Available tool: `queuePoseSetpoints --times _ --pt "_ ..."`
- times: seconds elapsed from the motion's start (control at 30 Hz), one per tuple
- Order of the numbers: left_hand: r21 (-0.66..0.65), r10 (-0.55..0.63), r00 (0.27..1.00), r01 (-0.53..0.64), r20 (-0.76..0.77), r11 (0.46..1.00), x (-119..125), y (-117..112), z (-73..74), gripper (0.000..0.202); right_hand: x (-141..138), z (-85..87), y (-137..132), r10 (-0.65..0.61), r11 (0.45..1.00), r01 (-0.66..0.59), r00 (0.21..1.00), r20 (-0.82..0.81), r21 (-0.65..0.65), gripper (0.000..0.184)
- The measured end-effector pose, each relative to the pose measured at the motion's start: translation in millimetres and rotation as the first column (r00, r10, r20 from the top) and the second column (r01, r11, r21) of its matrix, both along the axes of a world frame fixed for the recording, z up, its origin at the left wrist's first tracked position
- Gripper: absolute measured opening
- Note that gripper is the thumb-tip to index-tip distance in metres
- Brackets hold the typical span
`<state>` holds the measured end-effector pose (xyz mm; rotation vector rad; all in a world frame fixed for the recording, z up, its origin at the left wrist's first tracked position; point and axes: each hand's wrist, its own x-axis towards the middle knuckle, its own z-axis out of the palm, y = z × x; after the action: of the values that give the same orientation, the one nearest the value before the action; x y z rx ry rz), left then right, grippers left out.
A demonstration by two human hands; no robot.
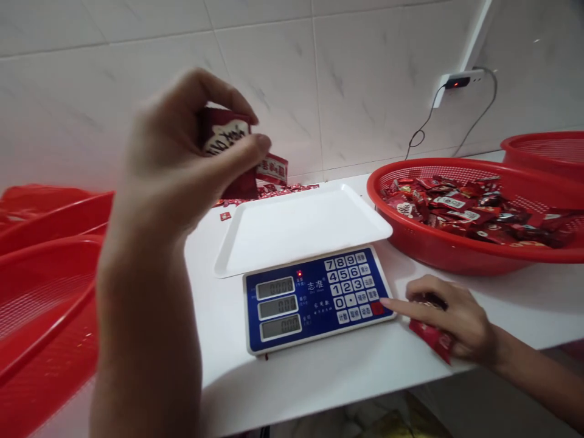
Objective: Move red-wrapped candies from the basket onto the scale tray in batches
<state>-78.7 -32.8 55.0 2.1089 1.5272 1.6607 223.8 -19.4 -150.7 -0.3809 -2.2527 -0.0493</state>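
My left hand (177, 152) is raised at the left, and its fingers and thumb pinch a red wrapped packet (225, 137) with a white label. A second red packet (272, 169) shows just past my thumb, above the back of the white scale tray (296, 231). The tray sits on a blue electronic scale (314, 298) with several displays and a keypad. My right hand (449, 319) rests at the scale's right corner. Its index finger stretches to a red key (377, 308), while the other fingers hold a red packet (431, 339).
A red mesh basket (460, 243) full of wrapped packets stands on the white table (319, 389) to the right, with another red basket (542, 152) behind it. Stacked red baskets (45, 316) fill the left. Loose packets (278, 191) lie along the wall, below a plugged-in socket (458, 82).
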Motion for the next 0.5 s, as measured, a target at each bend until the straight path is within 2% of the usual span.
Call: queuePoseSetpoints --times 0.1,0.17,0.23,0.37,0.43,0.5 --pt "-0.193 -0.023 0.993 0.001 -0.114 0.981 -5.1 5.9 -6.7 0.017 1.8 5.4 -3.3 -0.051 0.999 0.05 0.997 -0.052 -0.012 0.051" --pt "-0.315 -0.077 0.972 0.003 -0.222 0.949 -9.6 15.9 -14.5 0.014 -3.8 21.7 -4.4 -0.059 0.998 0.056 0.996 -0.065 -0.039 0.05" --pt "-0.415 -0.131 0.949 0.0 -0.287 0.91 -11.3 27.2 -23.1 0.012 -16.8 50.4 -5.2 -0.045 0.992 0.035 0.996 -0.082 -0.121 0.046" --pt "-0.508 -0.193 0.952 0.048 -0.236 0.86 -7.2 43.2 -37.6 0.013 -56.8 129.7 -4.6 -0.14 0.928 0.061 0.971 -0.192 -0.368 0.026" --pt "-0.508 -0.163 0.951 0.006 -0.263 0.861 -7.3 47.5 -42.5 0.013 -74.2 165.3 0.5 -0.118 0.891 -0.005 0.963 -0.242 -0.453 0.03" --pt "-0.506 -0.119 0.936 -0.07 -0.331 0.86 -10.9 50.4 -44.9 0.012 -84.8 189.8 10.4 -0.108 0.865 -0.046 0.955 -0.276 -0.499 0.039"
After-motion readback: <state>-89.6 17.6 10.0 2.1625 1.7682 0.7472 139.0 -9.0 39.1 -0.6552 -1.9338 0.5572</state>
